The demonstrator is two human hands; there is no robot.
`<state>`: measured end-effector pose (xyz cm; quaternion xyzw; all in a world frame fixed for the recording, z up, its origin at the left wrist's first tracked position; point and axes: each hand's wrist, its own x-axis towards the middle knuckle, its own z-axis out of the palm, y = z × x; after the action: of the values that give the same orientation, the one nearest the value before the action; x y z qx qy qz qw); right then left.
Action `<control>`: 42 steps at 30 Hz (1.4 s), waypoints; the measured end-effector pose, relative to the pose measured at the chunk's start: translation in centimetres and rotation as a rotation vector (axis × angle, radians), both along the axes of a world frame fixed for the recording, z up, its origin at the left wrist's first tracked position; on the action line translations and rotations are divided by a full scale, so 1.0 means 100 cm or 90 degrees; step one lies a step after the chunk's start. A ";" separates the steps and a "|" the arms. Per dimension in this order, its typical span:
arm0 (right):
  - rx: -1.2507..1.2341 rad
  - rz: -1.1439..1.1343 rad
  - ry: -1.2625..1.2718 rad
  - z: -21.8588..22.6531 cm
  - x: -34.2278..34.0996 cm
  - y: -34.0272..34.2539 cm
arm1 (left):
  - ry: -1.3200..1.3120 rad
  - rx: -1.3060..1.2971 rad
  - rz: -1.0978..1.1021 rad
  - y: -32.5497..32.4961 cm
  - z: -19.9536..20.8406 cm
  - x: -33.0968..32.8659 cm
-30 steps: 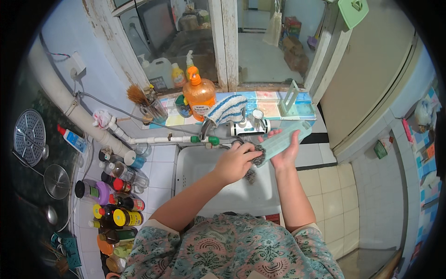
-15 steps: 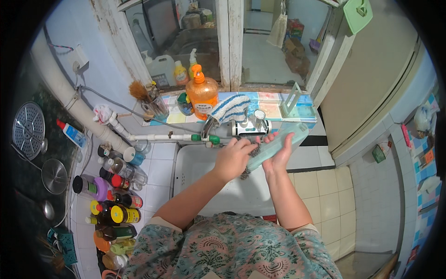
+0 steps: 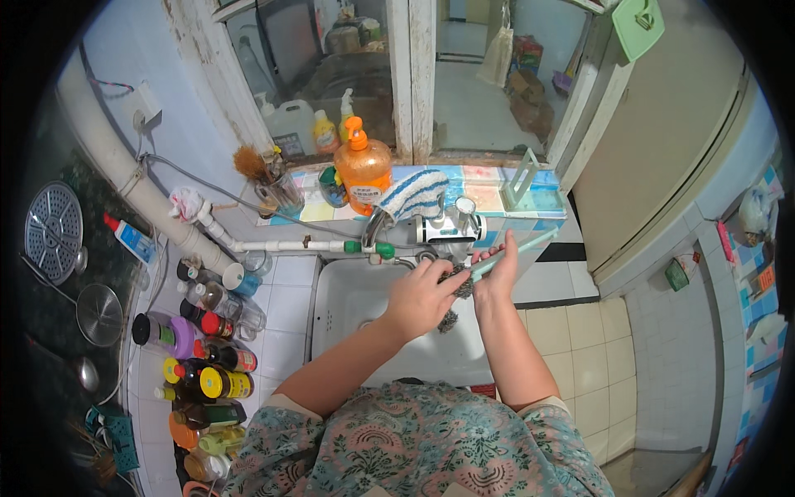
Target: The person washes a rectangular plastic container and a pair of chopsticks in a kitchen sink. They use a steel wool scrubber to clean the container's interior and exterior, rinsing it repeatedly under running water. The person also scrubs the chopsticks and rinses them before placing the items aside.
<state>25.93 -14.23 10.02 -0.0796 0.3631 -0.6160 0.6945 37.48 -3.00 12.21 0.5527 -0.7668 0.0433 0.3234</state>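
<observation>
Above the white sink (image 3: 344,298), my right hand (image 3: 497,280) grips a flat, pale green plastic piece (image 3: 537,242), like a lid or shallow tray, turned almost edge-on. My left hand (image 3: 418,298) is closed on a grey steel wool scrubber (image 3: 448,321) and presses it at the piece's near end. Part of the scrubber hangs below my fingers. Just beyond my hands stands the faucet (image 3: 374,230), with a blue-and-white striped cloth (image 3: 414,195) draped over it.
An orange pump bottle (image 3: 363,172) and a pale green rack (image 3: 522,189) stand on the tiled ledge behind the sink. Several sauce bottles (image 3: 228,383) crowd the left counter. A white pipe (image 3: 286,246) runs along the wall. Yellowish floor tiles (image 3: 592,344) lie to the right.
The pale green piece has tilted from showing its broad face to nearly edge-on. My left hand has shifted slightly right and down, and more of the scrubber shows.
</observation>
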 end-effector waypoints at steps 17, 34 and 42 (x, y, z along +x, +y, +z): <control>-0.044 0.052 0.202 -0.023 0.000 0.004 | 0.063 0.024 0.048 0.007 -0.005 0.020; -0.209 0.273 -0.167 -0.011 0.011 0.010 | 0.046 0.031 0.109 -0.003 -0.002 -0.003; -0.215 0.261 -0.105 -0.008 0.010 0.021 | 0.046 0.037 0.048 -0.001 -0.011 0.015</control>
<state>26.93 -12.15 9.21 -0.2152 0.1739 -0.5190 0.8088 38.97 -3.08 11.08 0.5918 -0.7342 0.0133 0.3325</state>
